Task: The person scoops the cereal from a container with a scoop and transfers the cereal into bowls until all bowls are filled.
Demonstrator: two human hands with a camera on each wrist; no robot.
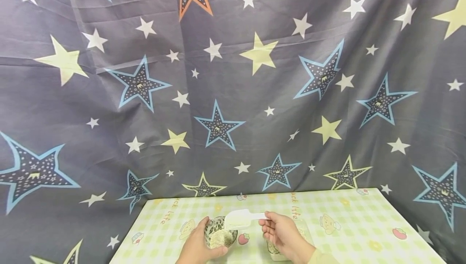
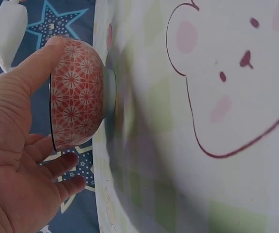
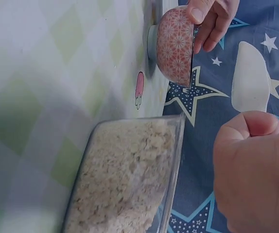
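Note:
My left hand point(image 1: 199, 244) holds a small bowl point(image 2: 78, 94) by its side, thumb and fingers spread around the rim. The bowl's outside is red with white flowers; its inside is dark-patterned, and pale oat-like flakes point(image 1: 219, 238) lie in it. My right hand point(image 1: 284, 233) grips the handle of a white scoop point(image 1: 238, 218). In the head view the scoop's head overlaps the bowl's right rim; the right wrist view shows it raised above the bowl's height. What the scoop carries cannot be made out. Below the right hand stands a clear container point(image 3: 177, 155) of similar flakes point(image 3: 122, 179).
A green-and-white checked cloth point(image 1: 349, 231) with cartoon prints covers the table. Behind it hangs a dark curtain point(image 1: 233, 86) patterned with stars. The container stands to the right of the bowl, partly hidden by the right hand in the head view.

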